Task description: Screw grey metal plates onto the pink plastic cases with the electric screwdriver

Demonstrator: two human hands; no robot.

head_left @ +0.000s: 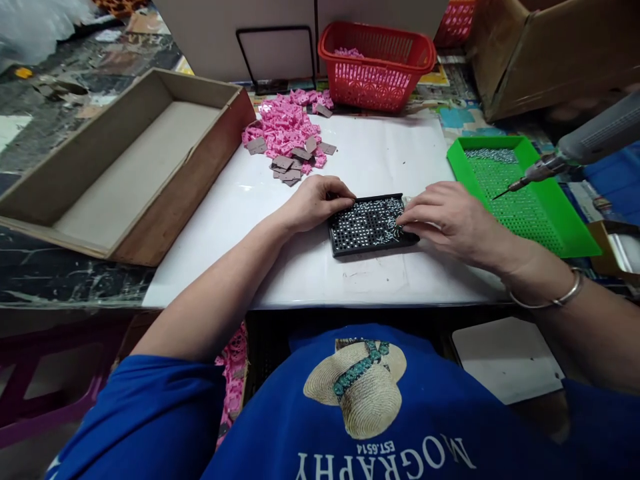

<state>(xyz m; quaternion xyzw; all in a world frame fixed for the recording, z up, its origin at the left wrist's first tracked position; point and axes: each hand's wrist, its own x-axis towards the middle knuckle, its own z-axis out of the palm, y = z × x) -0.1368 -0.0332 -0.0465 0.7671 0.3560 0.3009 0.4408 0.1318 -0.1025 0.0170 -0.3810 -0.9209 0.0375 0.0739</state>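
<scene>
A small black perforated tray (pixel 360 248) lies on the white board in front of me. Many small silver screws (pixel 393 212) are in it: some stand in the holes, while others lie loose in a heap toward the right end. My left hand (pixel 320 202) grips the tray's far left corner between thumb and curled fingers. At the opposite end, my right hand (pixel 447 220) is closed around the tray's right edge, its fingertips touching the loose screws. Whether a screw is pinched between those fingertips is hidden.
Pink plastic pieces (pixel 287 127) and grey-brown plates (pixel 287 170) are piled behind the tray. A wooden box (pixel 185 170) stands left, a red basket (pixel 377 83) behind. On the right, an electric screwdriver (pixel 575 150) hangs over a green tray (pixel 575 230) holding screws.
</scene>
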